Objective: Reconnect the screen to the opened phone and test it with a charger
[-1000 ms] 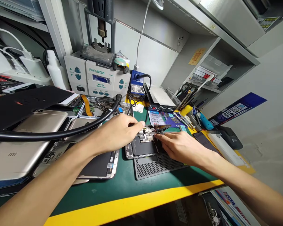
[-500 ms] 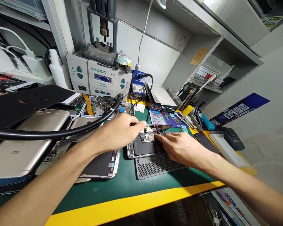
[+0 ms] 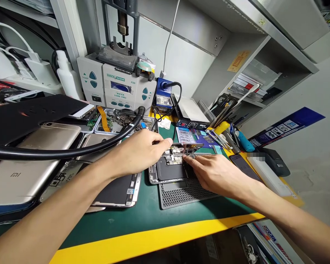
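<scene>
A: A green workbench (image 3: 148, 216) edged in yellow, with grey shelving (image 3: 222, 62) rising behind it towards the right

B: And what's the biggest thing standing on it?

A: A pale grey station (image 3: 118, 97) marked QUICK, its thick black hose (image 3: 57, 153) running off to the left. Under the hose lies a gold phone (image 3: 19, 172), back up

B: What about the middle?

A: A grey perforated mat (image 3: 178, 201), then the left hand (image 3: 144, 150) and the right hand (image 3: 213, 170), meeting over an opened phone (image 3: 172, 173)

B: Where does that phone sit, exactly?

A: Partly on the mat, its left end reaching past onto the green. A dark panel (image 3: 194, 147) stands tilted along its far side

B: Is anything gripped?

A: The left hand pinches that panel's edge by the thumb. The right index fingertip is at the exposed parts; whether those fingers grasp something small, I can't tell
</scene>
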`<action>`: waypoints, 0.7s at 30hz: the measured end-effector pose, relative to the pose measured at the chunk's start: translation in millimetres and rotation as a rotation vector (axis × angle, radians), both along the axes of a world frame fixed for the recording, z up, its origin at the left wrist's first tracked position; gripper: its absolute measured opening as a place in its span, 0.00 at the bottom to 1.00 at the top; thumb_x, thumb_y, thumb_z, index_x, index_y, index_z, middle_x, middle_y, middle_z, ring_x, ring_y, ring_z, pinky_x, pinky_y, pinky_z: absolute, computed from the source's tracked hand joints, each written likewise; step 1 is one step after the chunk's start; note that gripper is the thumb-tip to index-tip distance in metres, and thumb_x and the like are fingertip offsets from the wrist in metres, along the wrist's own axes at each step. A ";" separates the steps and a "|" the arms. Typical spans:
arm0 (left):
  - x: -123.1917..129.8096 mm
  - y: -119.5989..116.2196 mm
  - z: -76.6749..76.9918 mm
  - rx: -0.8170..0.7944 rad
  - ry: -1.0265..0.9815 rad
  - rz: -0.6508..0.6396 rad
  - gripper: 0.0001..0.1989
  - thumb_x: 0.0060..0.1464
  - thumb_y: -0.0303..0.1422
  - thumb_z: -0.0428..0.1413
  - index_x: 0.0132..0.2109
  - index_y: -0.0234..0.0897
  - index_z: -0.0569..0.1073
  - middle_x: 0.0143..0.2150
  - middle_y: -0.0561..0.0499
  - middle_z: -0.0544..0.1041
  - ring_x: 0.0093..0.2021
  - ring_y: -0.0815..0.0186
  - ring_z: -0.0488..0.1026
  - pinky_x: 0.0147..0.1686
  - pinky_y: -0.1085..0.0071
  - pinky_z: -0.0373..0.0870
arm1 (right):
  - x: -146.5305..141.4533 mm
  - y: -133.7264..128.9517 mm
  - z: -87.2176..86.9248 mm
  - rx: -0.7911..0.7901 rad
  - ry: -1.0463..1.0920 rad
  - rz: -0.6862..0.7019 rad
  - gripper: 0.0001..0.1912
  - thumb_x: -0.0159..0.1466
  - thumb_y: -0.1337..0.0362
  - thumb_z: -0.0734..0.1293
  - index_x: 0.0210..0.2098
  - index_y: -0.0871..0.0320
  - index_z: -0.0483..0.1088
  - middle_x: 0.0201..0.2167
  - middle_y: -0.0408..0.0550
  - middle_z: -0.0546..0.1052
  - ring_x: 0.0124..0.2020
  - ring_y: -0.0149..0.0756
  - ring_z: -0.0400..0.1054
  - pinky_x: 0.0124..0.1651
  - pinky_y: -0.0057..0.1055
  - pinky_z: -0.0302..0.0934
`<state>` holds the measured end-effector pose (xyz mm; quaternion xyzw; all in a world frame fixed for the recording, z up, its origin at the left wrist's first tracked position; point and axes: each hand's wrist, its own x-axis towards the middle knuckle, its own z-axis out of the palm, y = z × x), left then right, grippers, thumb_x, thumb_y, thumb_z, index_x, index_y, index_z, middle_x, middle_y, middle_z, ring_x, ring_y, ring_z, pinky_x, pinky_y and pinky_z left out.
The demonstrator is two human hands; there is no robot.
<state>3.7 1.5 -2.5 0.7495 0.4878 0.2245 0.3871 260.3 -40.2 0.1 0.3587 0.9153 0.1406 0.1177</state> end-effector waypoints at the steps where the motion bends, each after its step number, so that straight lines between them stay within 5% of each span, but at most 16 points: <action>1: 0.1 0.2 -0.3 -0.001 -0.001 0.004 0.22 0.63 0.47 0.48 0.25 0.40 0.60 0.24 0.56 0.60 0.25 0.68 0.58 0.27 0.67 0.50 | -0.6 -1.2 1.0 -0.008 0.009 -0.009 0.22 0.67 0.74 0.57 0.59 0.68 0.67 0.30 0.49 0.74 0.27 0.35 0.67 0.31 0.34 0.54; 10: -0.4 -0.1 0.2 0.000 -0.024 0.005 0.21 0.61 0.48 0.49 0.27 0.40 0.72 0.25 0.54 0.70 0.27 0.65 0.65 0.27 0.68 0.55 | 8.3 -18.1 11.3 -0.142 0.182 -0.175 0.24 0.73 0.58 0.57 0.66 0.59 0.61 0.37 0.50 0.70 0.33 0.38 0.67 0.35 0.35 0.60; 14: -1.3 0.7 -0.7 0.013 -0.039 0.009 0.20 0.60 0.48 0.50 0.29 0.40 0.75 0.24 0.54 0.72 0.26 0.64 0.68 0.27 0.68 0.59 | 28.4 -27.0 13.4 -0.115 0.451 -0.225 0.19 0.69 0.57 0.64 0.56 0.59 0.66 0.40 0.52 0.72 0.36 0.38 0.68 0.39 0.35 0.64; 17: -1.5 1.2 -1.9 0.039 -0.026 0.024 0.20 0.59 0.48 0.51 0.29 0.41 0.77 0.23 0.55 0.73 0.26 0.64 0.68 0.28 0.69 0.61 | 41.8 -24.5 13.1 -0.173 0.592 -0.428 0.35 0.62 0.49 0.72 0.62 0.55 0.60 0.48 0.54 0.74 0.40 0.40 0.69 0.41 0.37 0.68; 21: -1.9 2.2 -4.5 0.055 -0.044 0.067 0.19 0.58 0.49 0.54 0.29 0.41 0.77 0.24 0.54 0.74 0.27 0.63 0.70 0.29 0.69 0.62 | 47.4 -7.8 6.0 -0.491 0.684 -0.504 0.58 0.58 0.49 0.76 0.74 0.47 0.36 0.63 0.55 0.68 0.49 0.42 0.68 0.50 0.42 0.69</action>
